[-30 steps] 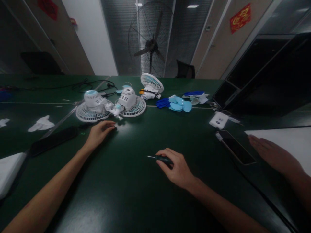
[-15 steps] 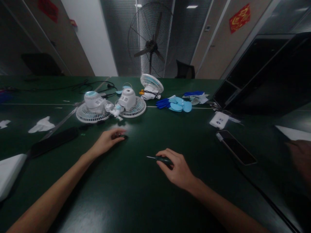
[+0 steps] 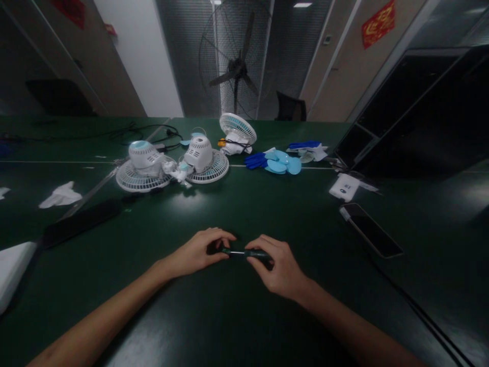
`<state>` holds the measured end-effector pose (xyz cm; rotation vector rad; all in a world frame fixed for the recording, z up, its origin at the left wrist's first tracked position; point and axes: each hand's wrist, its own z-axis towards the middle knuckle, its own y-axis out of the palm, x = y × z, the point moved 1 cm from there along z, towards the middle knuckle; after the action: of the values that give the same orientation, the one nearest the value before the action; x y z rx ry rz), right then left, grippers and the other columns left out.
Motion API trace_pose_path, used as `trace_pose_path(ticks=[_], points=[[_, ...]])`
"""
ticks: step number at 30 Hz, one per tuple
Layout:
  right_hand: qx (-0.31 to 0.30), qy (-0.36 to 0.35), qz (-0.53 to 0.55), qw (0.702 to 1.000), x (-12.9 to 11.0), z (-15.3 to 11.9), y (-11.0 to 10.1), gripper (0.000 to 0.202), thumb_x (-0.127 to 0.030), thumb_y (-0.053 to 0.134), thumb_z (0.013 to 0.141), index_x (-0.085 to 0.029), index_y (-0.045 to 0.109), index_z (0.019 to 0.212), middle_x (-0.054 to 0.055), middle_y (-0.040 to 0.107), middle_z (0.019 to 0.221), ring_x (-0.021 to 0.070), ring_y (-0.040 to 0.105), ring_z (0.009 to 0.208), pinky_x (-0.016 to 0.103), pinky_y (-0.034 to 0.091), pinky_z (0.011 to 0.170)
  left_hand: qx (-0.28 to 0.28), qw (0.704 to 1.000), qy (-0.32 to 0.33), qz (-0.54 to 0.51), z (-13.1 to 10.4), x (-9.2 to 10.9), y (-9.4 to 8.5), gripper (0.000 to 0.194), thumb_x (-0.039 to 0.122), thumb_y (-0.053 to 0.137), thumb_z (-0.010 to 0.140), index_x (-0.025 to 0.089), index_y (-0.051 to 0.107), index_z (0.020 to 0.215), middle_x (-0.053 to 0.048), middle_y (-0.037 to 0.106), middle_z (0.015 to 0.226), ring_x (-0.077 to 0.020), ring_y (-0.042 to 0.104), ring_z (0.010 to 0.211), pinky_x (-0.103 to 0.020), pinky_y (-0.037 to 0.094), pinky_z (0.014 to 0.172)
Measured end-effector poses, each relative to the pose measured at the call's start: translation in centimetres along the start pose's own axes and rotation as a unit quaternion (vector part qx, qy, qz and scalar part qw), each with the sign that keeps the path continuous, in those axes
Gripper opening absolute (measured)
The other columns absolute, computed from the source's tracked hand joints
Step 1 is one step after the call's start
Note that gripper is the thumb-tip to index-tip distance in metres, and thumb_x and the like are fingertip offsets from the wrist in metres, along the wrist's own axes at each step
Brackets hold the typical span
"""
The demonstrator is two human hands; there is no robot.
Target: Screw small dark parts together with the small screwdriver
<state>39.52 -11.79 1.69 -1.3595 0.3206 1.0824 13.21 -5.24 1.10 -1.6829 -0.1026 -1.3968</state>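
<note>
– Ahead of our left hand (image 3: pixel 198 251), two white fans (image 3: pixel 147 164) lie grille-down on the green table (image 3: pixel 206 321). What have we got in that hand itself?

– Thumb and curled fingers pinch a small dark piece (image 3: pixel 225 250). We would guess it is light and stiff, easy to drop, so we'd keep to its sides with the fingertips.

– And just right of that?

– Our screwdriver (image 3: pixel 257 254) lies level between the two hands, its thin shaft reaching the small dark piece. Whether the tip has gone inside, we cannot tell.

– How should it handle?

– Probably light, with a rigid shaft and little to break. The dark handle may be a bit slick, so we'd take hold there, leaving the shaft free.

– Is that where our right hand (image 3: pixel 280 267) has it?

– Yes, fingers and thumb are closed round the handle.

– Any containers farther right?

– Beyond our right hand, up past it, sits a white box (image 3: pixel 344 187). It looks closed, and we cannot see what it holds. Just nearer us and to its right lies a phone (image 3: pixel 370 229).
</note>
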Motion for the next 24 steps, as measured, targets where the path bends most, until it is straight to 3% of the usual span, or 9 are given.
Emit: trace_pose_path(ticks=[14,24], points=[[-0.009,0.007,-0.001,1.000,0.17,-0.12,-0.27,0.016,-0.014,0.069,0.093,-0.021,0.070,0.106,0.004,0.069,0.099,0.0192,0.067,0.083,0.031,0.053,0.069,-0.004,1.000,0.008,0.003,0.00,-0.07,0.20,0.045,0.023,0.076,0.097,0.030,0.062,0.139,-0.002,0.069,0.109,-0.0198,0.066,0.100,-0.034,0.049,0.090],[0.000,0.020,-0.013,1.000,0.23,0.09,0.07,0.015,-0.019,0.064,0.098,-0.023,0.070,0.112,0.006,0.070,0.104,0.0211,0.069,0.088,0.030,0.057,0.069,-0.002,1.000,0.008,0.005,0.06,-0.04,0.14,0.043,0.026,0.075,0.097,0.028,0.063,0.138,-0.004,0.070,0.110,-0.0211,0.067,0.099,-0.035,0.051,0.088]])
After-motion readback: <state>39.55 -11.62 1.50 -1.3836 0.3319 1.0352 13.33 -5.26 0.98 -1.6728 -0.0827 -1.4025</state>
